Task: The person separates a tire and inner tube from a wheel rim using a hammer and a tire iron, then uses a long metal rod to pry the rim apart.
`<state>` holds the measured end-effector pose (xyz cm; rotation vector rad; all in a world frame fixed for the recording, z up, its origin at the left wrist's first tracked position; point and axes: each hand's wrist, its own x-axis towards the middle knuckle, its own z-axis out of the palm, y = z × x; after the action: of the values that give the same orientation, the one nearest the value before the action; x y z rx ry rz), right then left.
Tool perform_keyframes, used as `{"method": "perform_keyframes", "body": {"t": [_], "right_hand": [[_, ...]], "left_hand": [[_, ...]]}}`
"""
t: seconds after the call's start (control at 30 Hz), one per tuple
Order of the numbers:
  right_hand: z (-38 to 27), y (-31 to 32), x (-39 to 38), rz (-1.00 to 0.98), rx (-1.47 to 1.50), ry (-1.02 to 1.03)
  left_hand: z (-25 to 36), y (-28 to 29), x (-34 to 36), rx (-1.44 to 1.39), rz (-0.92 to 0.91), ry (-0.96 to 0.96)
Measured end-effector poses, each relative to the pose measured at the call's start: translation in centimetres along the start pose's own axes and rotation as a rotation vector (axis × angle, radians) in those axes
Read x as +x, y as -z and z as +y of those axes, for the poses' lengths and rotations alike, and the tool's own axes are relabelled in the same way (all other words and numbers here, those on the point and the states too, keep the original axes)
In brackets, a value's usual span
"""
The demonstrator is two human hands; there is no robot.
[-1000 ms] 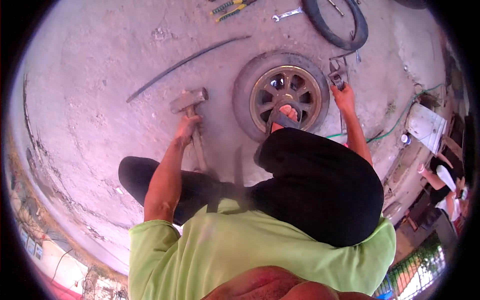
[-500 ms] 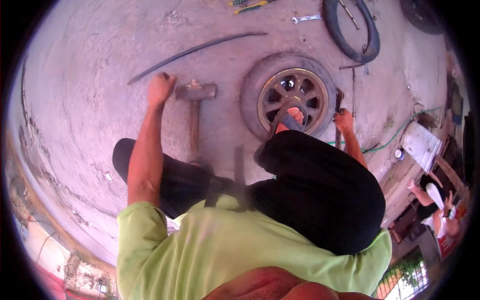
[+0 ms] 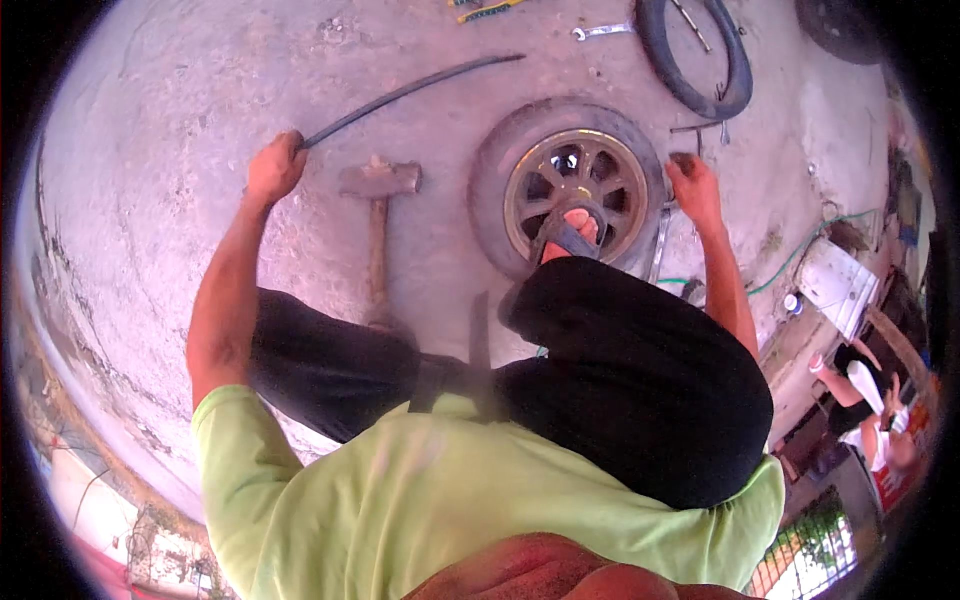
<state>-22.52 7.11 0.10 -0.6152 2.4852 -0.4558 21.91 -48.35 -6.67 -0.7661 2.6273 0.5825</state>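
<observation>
My left hand (image 3: 275, 170) is closed round the near end of a long, curved dark pry bar (image 3: 400, 92), which reaches away to the far right. A sledgehammer (image 3: 379, 180) with a wooden handle lies to the right of that hand. Under my sandalled foot (image 3: 572, 238) lies a wheel with a tyre (image 3: 493, 190) and a spoked rim. My right hand (image 3: 697, 192) is closed beside the tyre's right edge. A dark end shows above its fingers, but I cannot make out the tool. A metal bar (image 3: 659, 245) lies along the wheel's lower right.
An inner tube (image 3: 652, 62) lies at the far right, with a wrench (image 3: 603, 32) to its left. Pliers (image 3: 488, 10) are at the far edge. A green hose (image 3: 790, 272) and a white board (image 3: 838, 280) lie to the right. Another person (image 3: 868, 400) is beyond them.
My left hand has moved left and taken hold of the pry bar's near end. My right hand has moved away from me along the tyre's right side.
</observation>
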Motion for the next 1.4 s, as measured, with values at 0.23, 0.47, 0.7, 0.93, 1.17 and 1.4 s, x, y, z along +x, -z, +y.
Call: {"method": "perform_keyframes", "body": {"t": [0.23,0.47,0.7,0.93,1.17,1.4], "right_hand": [[-27.0,1.0,0.2,-0.22,-0.013,0.8],[-42.9,-5.2,-2.0,-0.563,0.028,1.079],[-45.6,-3.3,-0.3,-0.142,0.301,1.022],[-43.3,4.3,-1.2,-0.096,0.83,0.499],[-40.2,3.1,-3.4,-0.171,0.987,0.508],[-40.1,1.7,-4.7,-0.162,0.882,0.534]], "left_hand": [[11.8,15.9,-6.8,-0.073,-0.116,-0.269],[21.8,26.7,-9.2,0.19,-0.113,-0.379],[19.8,33.7,-15.1,0.058,0.652,-0.625],[15.1,17.5,-11.9,-0.7,0.306,-0.13],[10.3,1.2,-9.8,-0.584,-0.156,-0.011],[9.1,-0.2,-9.6,-0.486,-0.299,0.027]]}}
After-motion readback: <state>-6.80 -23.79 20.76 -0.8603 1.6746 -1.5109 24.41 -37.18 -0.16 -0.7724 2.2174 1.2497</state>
